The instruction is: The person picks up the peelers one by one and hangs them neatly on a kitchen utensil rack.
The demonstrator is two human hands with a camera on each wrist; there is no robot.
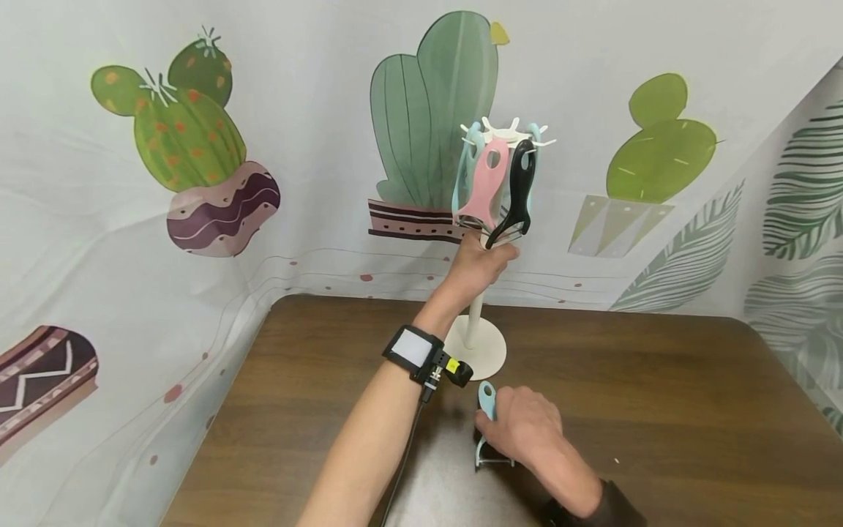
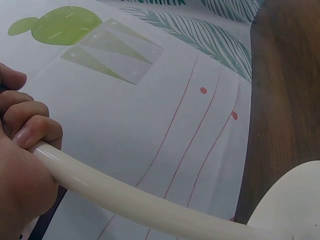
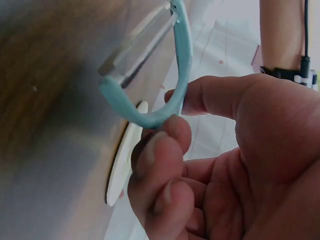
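Observation:
My left hand (image 1: 478, 265) grips the pole (image 2: 115, 192) of a cream-coloured stand just under its crown of hooks (image 1: 508, 135). From those hooks hang a pink peeler (image 1: 486, 183), a black peeler (image 1: 519, 190) and light blue ones, partly hidden behind them. Low over the table, in front of the stand's round base (image 1: 490, 350), my right hand (image 1: 527, 424) pinches a light blue peeler (image 3: 184, 55) between thumb and fingers. Its handle, with a hole at the end, points toward the stand; the blade end is nearer me.
The brown wooden table (image 1: 632, 380) reaches back to a white cloth (image 1: 316, 132) printed with cacti and leaves. A camera (image 1: 428, 359) is strapped to the left wrist, and its black cable (image 1: 407, 446) runs down beside the forearm.

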